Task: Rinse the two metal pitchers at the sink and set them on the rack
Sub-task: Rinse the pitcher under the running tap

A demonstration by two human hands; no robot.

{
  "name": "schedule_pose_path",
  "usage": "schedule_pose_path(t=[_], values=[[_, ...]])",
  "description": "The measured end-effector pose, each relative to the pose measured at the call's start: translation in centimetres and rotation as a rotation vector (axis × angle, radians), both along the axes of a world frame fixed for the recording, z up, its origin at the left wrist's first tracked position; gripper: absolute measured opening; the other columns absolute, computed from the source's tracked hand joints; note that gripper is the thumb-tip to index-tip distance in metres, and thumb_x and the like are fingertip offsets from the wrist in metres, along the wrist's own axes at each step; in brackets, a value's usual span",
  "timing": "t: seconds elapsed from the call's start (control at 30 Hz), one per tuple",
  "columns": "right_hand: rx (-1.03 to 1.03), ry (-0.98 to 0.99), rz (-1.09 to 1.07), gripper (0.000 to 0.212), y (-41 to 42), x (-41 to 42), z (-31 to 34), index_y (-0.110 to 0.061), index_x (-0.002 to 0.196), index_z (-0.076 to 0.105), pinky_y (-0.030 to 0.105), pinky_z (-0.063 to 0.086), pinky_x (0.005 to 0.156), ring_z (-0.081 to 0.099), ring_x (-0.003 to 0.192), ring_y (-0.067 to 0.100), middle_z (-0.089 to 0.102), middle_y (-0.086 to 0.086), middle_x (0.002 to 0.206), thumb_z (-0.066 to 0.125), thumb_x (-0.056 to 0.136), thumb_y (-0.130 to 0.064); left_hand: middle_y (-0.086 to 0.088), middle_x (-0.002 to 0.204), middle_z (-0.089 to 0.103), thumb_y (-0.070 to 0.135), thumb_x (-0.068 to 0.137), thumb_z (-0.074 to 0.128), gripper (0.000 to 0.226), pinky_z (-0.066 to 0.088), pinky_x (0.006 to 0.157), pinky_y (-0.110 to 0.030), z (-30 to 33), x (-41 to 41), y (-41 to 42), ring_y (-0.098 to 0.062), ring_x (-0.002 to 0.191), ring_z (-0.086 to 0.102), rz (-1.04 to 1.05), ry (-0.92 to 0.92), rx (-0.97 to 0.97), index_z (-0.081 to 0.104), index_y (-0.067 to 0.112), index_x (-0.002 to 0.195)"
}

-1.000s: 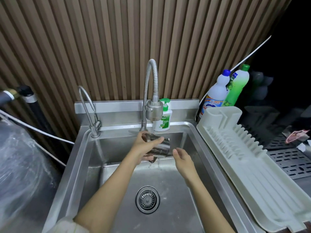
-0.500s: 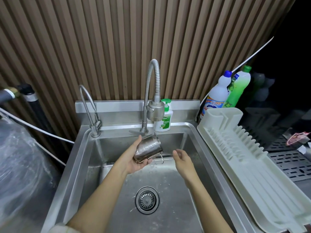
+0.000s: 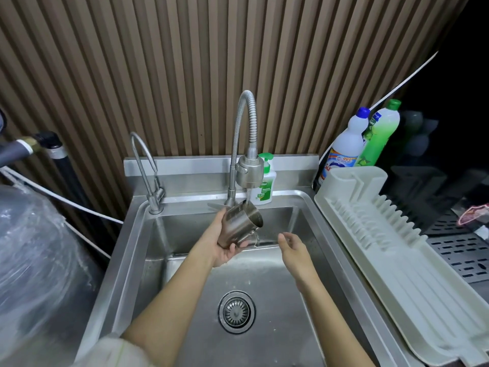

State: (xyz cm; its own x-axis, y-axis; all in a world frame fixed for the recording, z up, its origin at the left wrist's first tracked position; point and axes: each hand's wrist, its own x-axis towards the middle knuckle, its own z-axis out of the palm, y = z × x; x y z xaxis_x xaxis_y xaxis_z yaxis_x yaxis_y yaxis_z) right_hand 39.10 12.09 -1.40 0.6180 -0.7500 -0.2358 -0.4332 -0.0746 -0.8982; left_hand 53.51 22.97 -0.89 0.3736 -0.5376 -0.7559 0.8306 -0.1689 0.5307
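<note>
My left hand [image 3: 221, 243] grips a small metal pitcher [image 3: 239, 225] from below, tilted with its mouth up and to the right under the tall spray faucet [image 3: 247, 170]. Water runs from the faucet head into the pitcher's mouth. Its handle points down toward the basin. My right hand [image 3: 292, 245] hovers just right of the pitcher with relaxed fingers, holding nothing. Both hands are over the steel sink [image 3: 137, 250]. The white dish rack [image 3: 412, 271] lies to the right of the sink with nothing on it. A second pitcher is not in view.
A slim second tap [image 3: 146, 170] stands at the sink's back left. A green soap dispenser [image 3: 264, 186] sits behind the faucet. Two cleaner bottles [image 3: 362, 139] stand behind the rack. The drain strainer [image 3: 236, 312] is mid-basin. A plastic-wrapped bulk [image 3: 34, 260] fills the left.
My left hand has turned the pitcher from lying sideways to mouth-up and raised it under the faucet stream. My right hand has stayed beside it.
</note>
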Motion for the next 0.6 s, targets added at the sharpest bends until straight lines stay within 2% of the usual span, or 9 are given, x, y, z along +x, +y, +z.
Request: schedule_pose_path(t=[0.13,0.23,0.3,0.37,0.43,0.47,0.53,0.6], values=[[-0.039,0.026,0.004,0.042,-0.3,-0.3,0.1,-0.010,0.134,0.043,0.022,0.031,0.089,0.047,0.124,0.021,0.051,0.008,0.136,0.040,0.098,-0.031,-0.014,0.085,0.070,0.081,0.066,0.051,0.081,0.045,0.036,-0.019,0.8,-0.3,-0.5,-0.020,0.058,0.066,-0.093,-0.219,0.084,0.063,0.008,0.099],[-0.105,0.010,0.001,0.040,-0.6,-0.5,0.5,-0.010,0.132,0.046,0.023,0.033,0.090,0.049,0.122,0.022,0.053,0.009,0.134,0.042,0.097,-0.030,-0.008,0.114,0.058,0.075,0.075,0.045,0.072,0.051,0.052,-0.025,2.0,-0.8,-1.1,-0.021,0.090,0.061,-0.162,-0.614,0.189,0.047,0.022,0.123],[-0.196,-0.045,-0.049,0.035,-1.0,-0.6,1.5,-0.009,0.126,0.053,0.022,0.034,0.088,0.054,0.117,0.022,0.059,0.009,0.127,0.044,0.097,-0.026,-0.003,0.123,0.050,0.070,0.080,0.045,0.065,0.055,0.060,-0.030,2.6,-0.9,-1.3,-0.021,0.097,0.056,-0.282,-0.848,0.235,0.039,0.028,0.129],[-0.293,-0.132,-0.144,0.030,-1.5,-0.6,2.5,-0.008,0.119,0.059,0.018,0.034,0.081,0.057,0.109,0.020,0.064,0.008,0.116,0.046,0.096,-0.023,-0.005,0.133,0.042,0.065,0.080,0.052,0.066,0.058,0.059,-0.032,2.9,-0.9,-1.8,-0.025,0.100,0.057,-0.434,-1.049,0.272,0.034,0.029,0.133],[-0.385,-0.233,-0.224,0.028,-1.6,-0.9,3.0,-0.007,0.113,0.063,0.013,0.035,0.072,0.060,0.095,0.018,0.068,0.006,0.103,0.048,0.094,-0.021,-0.006,0.136,0.031,0.054,0.079,0.061,0.065,0.057,0.051,-0.031,2.9,-1.6,-2.2,-0.030,0.106,0.054,-0.570,-1.138,0.281,0.034,0.030,0.133],[-0.416,-0.224,-0.214,0.026,-1.7,-1.0,3.0,-0.008,0.112,0.064,0.012,0.036,0.069,0.061,0.091,0.019,0.068,0.006,0.099,0.050,0.094,-0.020,-0.005,0.132,0.030,0.046,0.077,0.067,0.063,0.058,0.051,-0.033,2.8,-2.1,-2.3,-0.032,0.107,0.051,-0.624,-1.141,0.289,0.037,0.031,0.130],[-0.417,-0.052,-0.055,0.027,-1.9,-1.1,1.9,-0.010,0.115,0.063,0.015,0.039,0.080,0.063,0.098,0.022,0.069,0.009,0.109,0.054,0.091,-0.018,-0.005,0.124,0.033,0.033,0.069,0.075,0.061,0.060,0.056,-0.042,2.5,-3.4,-2.5,-0.034,0.108,0.049,-0.724,-1.138,0.326,0.044,0.033,0.121],[-0.348,0.096,0.081,0.032,-2.1,-1.5,0.7,-0.011,0.120,0.061,0.021,0.041,0.089,0.062,0.107,0.023,0.066,0.008,0.119,0.058,0.089,-0.018,-0.004,0.118,0.036,0.030,0.064,0.075,0.058,0.059,0.057,-0.046,2.2,-4.5,-2.7,-0.034,0.108,0.047,-0.787,-1.174,0.359,0.048,0.034,0.116]])
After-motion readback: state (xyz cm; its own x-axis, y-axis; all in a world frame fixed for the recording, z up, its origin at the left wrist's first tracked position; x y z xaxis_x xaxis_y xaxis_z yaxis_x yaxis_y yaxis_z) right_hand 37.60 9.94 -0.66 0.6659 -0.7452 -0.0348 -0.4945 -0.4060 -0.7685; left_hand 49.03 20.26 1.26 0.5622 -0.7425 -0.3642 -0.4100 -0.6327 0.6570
